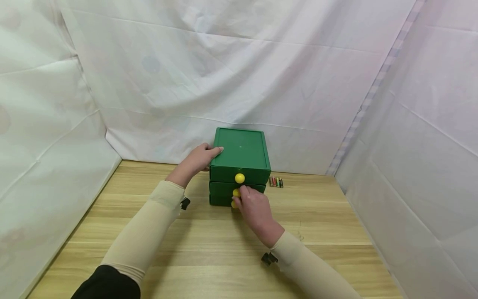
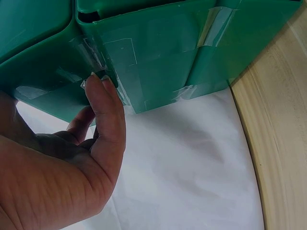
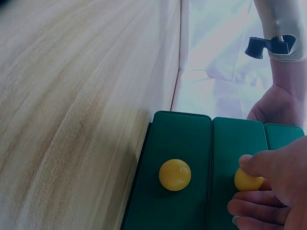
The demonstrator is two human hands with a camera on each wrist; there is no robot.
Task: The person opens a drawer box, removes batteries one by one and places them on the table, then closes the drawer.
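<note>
**A:** closest to the camera are the two forearms in beige sleeves, reaching over the wooden bench (image 1: 209, 249). What's the right hand (image 1: 257, 211) up to?

**B:** its grip is pinched on the middle knob (image 3: 248, 179) of the green drawer box (image 1: 240, 151), thumb and fingers curled round that yellow ball. The knob of the drawer beside it (image 3: 174, 174) is untouched.

**A:** and the left hand (image 1: 198, 160)?

**B:** pressed against the box's left side, thumb over the top edge, fingers fairly straight, not gripping anything. The box sits mid-bench, close to the white cloth backdrop (image 1: 239, 74).

**A:** anything else?

**B:** some small batteries (image 1: 276, 182) lying just right of the box.
</note>
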